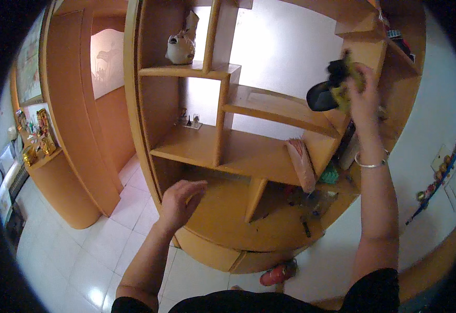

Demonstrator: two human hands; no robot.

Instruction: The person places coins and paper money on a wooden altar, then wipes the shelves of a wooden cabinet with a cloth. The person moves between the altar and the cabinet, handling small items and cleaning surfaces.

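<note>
My right hand [362,94] is raised at the upper right and grips a blurred figurine with black and yellow-green parts [341,84]; what it depicts I cannot tell. It is held before the right side of a wooden display shelf unit [185,156]. Lower down at the left, my left hand [183,201] hovers in front of the bottom compartment, holding nothing, its fingers slightly bent. A pinkish bundle of thin sticks [301,166] leans over the middle shelf's edge. A white fish-shaped ornament [181,47] sits in the upper left compartment, and tiny tower figures [190,121] stand below it.
Small loose items [314,207] and a green object [328,175] lie at the unit's lower right. A red object [274,275] is on the tiled floor by its curved base. Beaded ornaments [433,184] hang on the right wall. Golden figurines [44,135] stand on a left cabinet.
</note>
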